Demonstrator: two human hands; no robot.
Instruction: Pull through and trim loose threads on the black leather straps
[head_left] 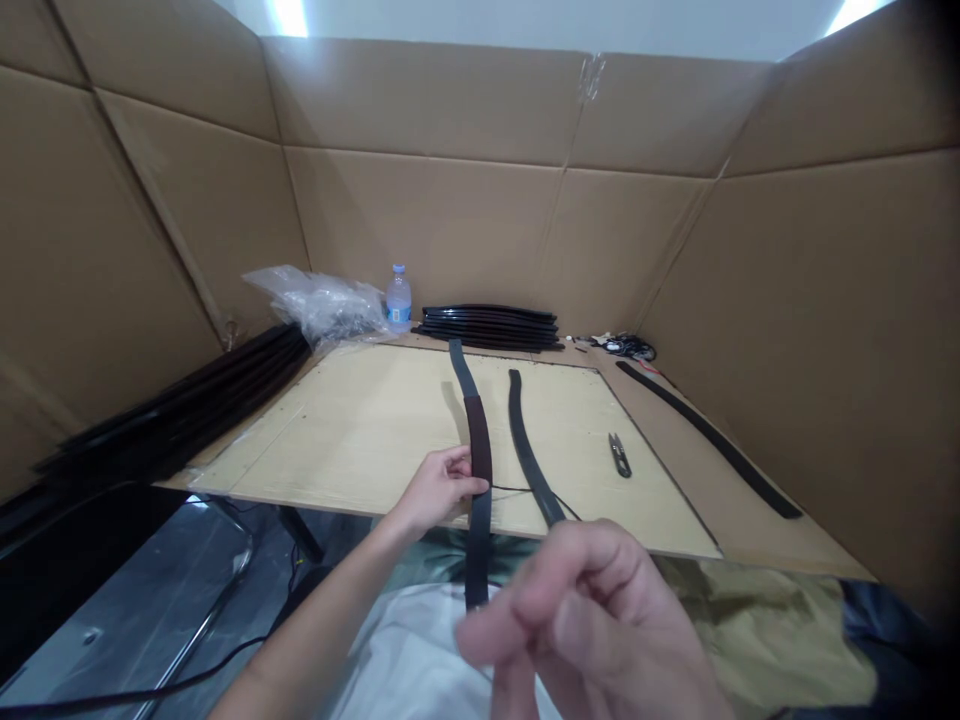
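My left hand (439,487) is closed on a long curved black strip (477,440) that has a dark brown wrapped section; the strip reaches from the board's far edge down past its near edge. A thin dark thread (514,489) runs from that grip toward the right. My right hand (592,620) is raised close to the camera and blurred, its fingers pinched together; what they hold, perhaps the thread, I cannot make out. A second bare black strip (527,445) lies on the pale wooden board (360,430) just right of the first.
Small thread snips (619,455) lie on the board's right part. Stacks of black strips sit at the back (491,326) and along the left (187,405). A water bottle (398,299), crumpled plastic bag (319,300), another long strip (709,435) and cardboard walls (825,330) surround the board.
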